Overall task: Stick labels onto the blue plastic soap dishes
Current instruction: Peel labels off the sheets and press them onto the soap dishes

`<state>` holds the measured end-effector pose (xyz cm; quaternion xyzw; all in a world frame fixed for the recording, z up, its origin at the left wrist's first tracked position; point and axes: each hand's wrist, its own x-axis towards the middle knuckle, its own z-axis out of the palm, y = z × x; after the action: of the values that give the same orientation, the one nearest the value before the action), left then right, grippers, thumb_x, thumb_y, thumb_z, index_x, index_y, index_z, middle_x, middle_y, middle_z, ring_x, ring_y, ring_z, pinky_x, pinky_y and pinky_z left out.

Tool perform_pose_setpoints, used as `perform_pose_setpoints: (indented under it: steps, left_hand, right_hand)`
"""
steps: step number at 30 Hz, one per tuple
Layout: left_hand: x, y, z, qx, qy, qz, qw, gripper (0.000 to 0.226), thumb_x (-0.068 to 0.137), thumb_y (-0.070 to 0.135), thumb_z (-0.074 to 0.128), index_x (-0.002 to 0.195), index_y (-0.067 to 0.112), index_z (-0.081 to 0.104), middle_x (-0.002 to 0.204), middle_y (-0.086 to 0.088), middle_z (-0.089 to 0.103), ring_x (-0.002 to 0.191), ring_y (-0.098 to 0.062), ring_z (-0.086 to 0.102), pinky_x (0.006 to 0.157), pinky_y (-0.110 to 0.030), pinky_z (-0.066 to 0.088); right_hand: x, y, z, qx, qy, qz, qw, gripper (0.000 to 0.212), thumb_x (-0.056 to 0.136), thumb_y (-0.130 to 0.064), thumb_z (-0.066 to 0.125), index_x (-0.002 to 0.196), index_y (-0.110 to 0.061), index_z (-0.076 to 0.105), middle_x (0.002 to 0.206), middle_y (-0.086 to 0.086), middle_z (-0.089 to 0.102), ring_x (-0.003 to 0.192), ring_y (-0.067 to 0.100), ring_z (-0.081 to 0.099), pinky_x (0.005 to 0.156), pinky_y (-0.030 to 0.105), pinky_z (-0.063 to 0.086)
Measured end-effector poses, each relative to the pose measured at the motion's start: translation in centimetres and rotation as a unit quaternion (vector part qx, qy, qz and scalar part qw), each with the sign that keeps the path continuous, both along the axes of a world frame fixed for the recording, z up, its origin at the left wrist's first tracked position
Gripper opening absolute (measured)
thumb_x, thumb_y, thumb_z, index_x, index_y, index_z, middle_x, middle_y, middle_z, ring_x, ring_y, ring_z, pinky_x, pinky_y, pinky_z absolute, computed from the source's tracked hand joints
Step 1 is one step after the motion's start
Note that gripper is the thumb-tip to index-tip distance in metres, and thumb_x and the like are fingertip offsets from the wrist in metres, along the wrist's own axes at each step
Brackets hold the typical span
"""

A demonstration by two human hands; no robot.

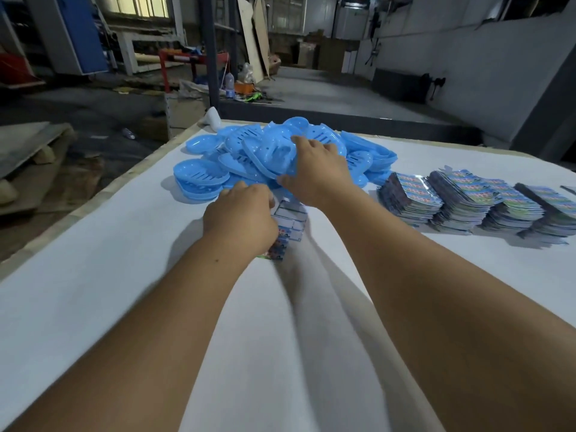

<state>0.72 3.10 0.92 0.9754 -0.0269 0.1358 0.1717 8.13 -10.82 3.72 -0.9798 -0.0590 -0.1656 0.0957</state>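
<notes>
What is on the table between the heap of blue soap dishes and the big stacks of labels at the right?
Head view: nothing; only a narrow strip of bare white table separates the heap of blue soap dishes from the label stacks.

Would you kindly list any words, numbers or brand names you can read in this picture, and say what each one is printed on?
No text can be read anywhere.
Label stacks on the white table: colourful print, too small and blurred to read.
Labels under the left hand: white boxes and coloured print, nothing legible.
Blue soap dishes, where the right hand rests: no print visible.
</notes>
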Motion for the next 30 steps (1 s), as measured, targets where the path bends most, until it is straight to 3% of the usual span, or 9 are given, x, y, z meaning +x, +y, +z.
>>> perform_pose_setpoints:
  steps: [3, 5, 10, 15, 19, 23, 27, 30]
  left_hand:
    - [0.1, 0.0, 0.1, -0.001, 0.0, 0.003, 1.0, 0.029, 0.092, 0.024, 0.066, 0.121, 0.031, 0.065, 0.125, -0.004, 0.059, 0.117, -0.027, 0.055, 0.08, -0.036, 0.039]
    - [0.1, 0.1, 0.0, -0.003, 0.008, 0.006, 1.0, 0.03, 0.093, 0.03, 0.065, 0.123, 0.029, 0.064, 0.127, -0.003, 0.059, 0.118, -0.027, 0.055, 0.081, -0.035, 0.039]
    - [-0.1, 0.2, -0.2, -0.022, 0.039, 0.001, 0.999, 0.038, 0.092, 0.045, 0.068, 0.122, 0.023, 0.062, 0.121, -0.004, 0.063, 0.109, -0.028, 0.059, 0.083, -0.037, 0.049]
    - [-0.6, 0.0, -0.3, -0.034, 0.037, -0.007, 0.999, 0.051, 0.086, 0.057, 0.072, 0.115, 0.017, 0.063, 0.114, -0.005, 0.066, 0.104, -0.029, 0.061, 0.082, -0.037, 0.05]
    - [-0.8, -0.2, -0.2, -0.077, 0.062, -0.011, 0.995, 0.057, 0.08, 0.051, 0.081, 0.123, 0.018, 0.062, 0.113, -0.004, 0.067, 0.102, -0.026, 0.064, 0.088, -0.038, 0.055]
    - [-0.7, -0.2, -0.5, -0.142, 0.082, -0.024, 0.986, 0.059, 0.075, 0.04, 0.086, 0.124, 0.019, 0.061, 0.113, -0.005, 0.066, 0.101, -0.026, 0.068, 0.089, -0.044, 0.059]
    - [-0.2, -0.2, -0.8, -0.191, 0.104, -0.024, 0.976, 0.062, 0.072, 0.037, 0.091, 0.124, 0.023, 0.059, 0.114, -0.002, 0.064, 0.1, -0.023, 0.068, 0.09, -0.044, 0.059]
    - [0.3, -0.1, -0.7, -0.202, 0.107, -0.014, 0.973, 0.068, 0.069, 0.038, 0.094, 0.124, 0.027, 0.057, 0.111, 0.003, 0.061, 0.096, -0.018, 0.067, 0.083, -0.037, 0.06]
  right_hand:
    - [0.3, -0.2, -0.7, -0.026, -0.03, -0.01, 0.999, 0.06, 0.095, -0.046, 0.065, 0.144, -0.02, 0.042, 0.139, 0.01, 0.056, 0.131, 0.036, 0.046, 0.103, 0.048, 0.037]
    - [0.0, -0.4, -0.7, -0.03, -0.046, -0.005, 0.998, 0.063, 0.094, -0.046, 0.066, 0.145, -0.021, 0.042, 0.139, 0.009, 0.056, 0.131, 0.036, 0.046, 0.104, 0.048, 0.037]
    - [-2.5, -3.1, 0.1, 0.105, -0.058, 0.01, 0.993, 0.079, 0.086, -0.036, 0.077, 0.152, -0.025, 0.035, 0.146, 0.006, 0.049, 0.133, 0.034, 0.042, 0.107, 0.045, 0.037]
    - [-7.5, -8.6, 0.9, 0.123, 0.104, -0.009, 0.987, 0.089, 0.073, -0.031, 0.089, 0.149, -0.028, 0.044, 0.135, -0.006, 0.056, 0.106, 0.019, 0.055, 0.088, 0.031, 0.044]
    - [-11.1, -11.2, 0.6, 0.144, 0.218, 0.02, 0.965, 0.088, 0.064, -0.031, 0.094, 0.141, -0.035, 0.051, 0.118, -0.021, 0.06, 0.097, 0.008, 0.066, 0.092, 0.036, 0.057]
    - [-12.4, -12.1, -0.3, 0.192, 0.246, 0.042, 0.949, 0.086, 0.063, -0.026, 0.096, 0.137, -0.034, 0.054, 0.117, -0.021, 0.063, 0.097, 0.004, 0.068, 0.084, 0.037, 0.063]
    - [-12.6, -12.2, -1.2, 0.269, 0.264, 0.051, 0.925, 0.082, 0.064, -0.015, 0.095, 0.135, -0.031, 0.056, 0.12, -0.015, 0.064, 0.091, 0.0, 0.068, 0.068, 0.026, 0.061]
    - [-12.6, -12.4, -1.4, 0.288, 0.274, 0.06, 0.916, 0.086, 0.064, -0.02, 0.097, 0.138, -0.034, 0.054, 0.123, -0.013, 0.061, 0.088, -0.001, 0.066, 0.065, 0.02, 0.056]
